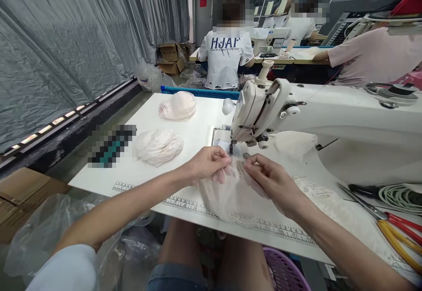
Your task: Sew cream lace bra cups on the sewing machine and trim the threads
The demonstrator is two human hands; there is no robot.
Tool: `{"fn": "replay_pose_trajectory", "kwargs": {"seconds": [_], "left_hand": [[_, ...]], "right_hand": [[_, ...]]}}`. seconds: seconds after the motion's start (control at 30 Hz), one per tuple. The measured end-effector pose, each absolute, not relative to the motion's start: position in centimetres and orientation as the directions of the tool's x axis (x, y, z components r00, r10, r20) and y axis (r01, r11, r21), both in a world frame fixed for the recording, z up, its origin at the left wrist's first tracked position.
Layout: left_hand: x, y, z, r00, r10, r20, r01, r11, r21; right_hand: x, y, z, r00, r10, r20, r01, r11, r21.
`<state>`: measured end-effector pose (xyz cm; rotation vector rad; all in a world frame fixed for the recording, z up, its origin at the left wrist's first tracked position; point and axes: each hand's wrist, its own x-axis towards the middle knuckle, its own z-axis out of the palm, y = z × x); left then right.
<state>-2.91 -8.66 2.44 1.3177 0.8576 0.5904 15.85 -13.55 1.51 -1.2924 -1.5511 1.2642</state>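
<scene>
Between my two hands is a thin, sheer cream fabric piece (227, 198), which drapes over the table's front edge ruler. My left hand (211, 163) pinches its upper left side, just in front of the needle area. On the other side my right hand (272, 179) grips the fabric between thumb and fingers. Right behind the fingertips stands the white sewing machine (257, 110), its presser foot (231, 147) close above the plate. Whether the fabric's far edge lies under the foot, I cannot tell.
Two bundles, one of white lace (160, 147) and one of pale fabric (180, 105), lie at the left. More lace (339, 207), scissors (392, 220) and a coiled cord (400, 198) are at the right. A purple basket (285, 269) stands below. Other people sit at machines ahead.
</scene>
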Motion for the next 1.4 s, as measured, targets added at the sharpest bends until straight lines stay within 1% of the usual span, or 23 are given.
{"fn": "replay_pose_trajectory", "kwargs": {"seconds": [0.03,0.1,0.13,0.2,0.23,0.3,0.33,0.4,0.47,0.5,0.57,0.67,0.77,0.83,0.87,0.93,1.0,1.1,1.17,1.23,1.27,1.33,1.4], "left_hand": [[-3.2,-8.6,2.7,0.582,0.774,-0.251,0.100,0.237,0.966],[-3.8,-8.4,2.9,0.604,0.726,-0.330,0.187,0.274,0.943],[-4.0,-8.2,2.7,0.600,0.719,-0.350,0.268,0.231,0.935],[-4.2,-8.0,1.9,0.550,0.764,-0.337,0.474,0.046,0.879],[-4.2,-7.9,1.4,0.521,0.799,-0.300,0.568,-0.061,0.821],[-4.0,-7.9,0.4,0.489,0.846,-0.211,0.700,-0.236,0.674],[-3.9,-8.0,0.1,0.490,0.851,-0.186,0.741,-0.295,0.603],[-3.7,-8.0,-0.3,0.501,0.846,-0.183,0.790,-0.361,0.495],[-3.5,-8.1,-0.3,0.508,0.840,-0.191,0.810,-0.391,0.437],[-3.4,-8.0,-0.3,0.517,0.835,-0.190,0.808,-0.403,0.429],[-3.2,-7.9,-0.1,0.542,0.823,-0.173,0.789,-0.426,0.444],[-2.9,-7.7,-0.1,0.575,0.806,-0.141,0.744,-0.443,0.501],[-2.8,-7.8,0.0,0.598,0.795,-0.102,0.658,-0.415,0.628],[-2.9,-8.3,0.1,0.608,0.791,-0.071,0.570,-0.373,0.732],[-3.1,-8.8,0.3,0.608,0.792,-0.056,0.528,-0.351,0.774],[-3.5,-9.9,0.9,0.602,0.797,-0.047,0.467,-0.304,0.830],[-3.9,-11.2,1.9,0.591,0.803,-0.078,0.449,-0.247,0.859],[-4.2,-12.2,3.1,0.582,0.804,-0.121,0.449,-0.194,0.872],[-4.0,-11.7,3.1,0.584,0.805,-0.102,0.447,-0.214,0.869],[-3.5,-10.3,2.3,0.602,0.792,-0.099,0.463,-0.246,0.851],[-3.1,-9.3,1.7,0.614,0.780,-0.119,0.488,-0.256,0.835],[-2.3,-7.5,0.2,0.592,0.792,-0.150,0.553,-0.264,0.790],[-1.6,-6.0,-1.1,0.578,0.802,-0.150,0.588,-0.282,0.758]], "right_hand": [[15.9,-13.5,1.6,-0.239,0.966,-0.101,0.225,-0.046,-0.973],[16.0,-13.2,1.4,-0.262,0.952,-0.160,0.286,-0.082,-0.955],[16.0,-13.0,1.1,-0.257,0.955,-0.148,0.356,-0.049,-0.933],[16.1,-12.3,-0.1,-0.240,0.968,-0.068,0.530,0.072,-0.845],[16.1,-11.9,-0.8,-0.231,0.973,-0.020,0.612,0.129,-0.780],[15.9,-11.4,-2.1,-0.221,0.975,0.039,0.736,0.193,-0.649],[15.9,-11.2,-2.6,-0.223,0.974,0.047,0.778,0.206,-0.594],[15.7,-11.0,-3.2,-0.227,0.972,0.058,0.831,0.225,-0.509],[15.6,-11.0,-3.3,-0.234,0.970,0.069,0.854,0.239,-0.461],[15.5,-11.0,-3.3,-0.240,0.968,0.072,0.857,0.246,-0.453],[15.5,-11.1,-3.1,-0.257,0.963,0.085,0.844,0.266,-0.465],[15.6,-11.1,-3.0,-0.314,0.938,0.148,0.773,0.343,-0.534],[15.9,-11.2,-3.0,-0.364,0.889,0.278,0.657,0.457,-0.600],[16.2,-11.6,-2.7,-0.386,0.877,0.287,0.606,0.476,-0.637],[16.4,-11.9,-2.4,-0.394,0.884,0.251,0.595,0.454,-0.663],[16.7,-12.9,-1.4,-0.416,0.902,0.113,0.577,0.358,-0.734],[17.0,-14.1,0.0,-0.432,0.902,-0.024,0.553,0.244,-0.796],[17.5,-15.2,2.1,-0.410,0.904,-0.123,0.539,0.131,-0.832],[17.8,-15.0,2.5,-0.361,0.925,-0.116,0.569,0.120,-0.813],[18.1,-14.0,1.8,-0.319,0.945,-0.078,0.631,0.150,-0.761],[18.2,-13.3,1.1,-0.301,0.952,-0.050,0.680,0.178,-0.711],[18.5,-11.9,-0.5,-0.273,0.962,0.019,0.798,0.238,-0.553],[18.7,-10.8,-1.9,-0.244,0.968,0.060,0.879,0.248,-0.407]]}}
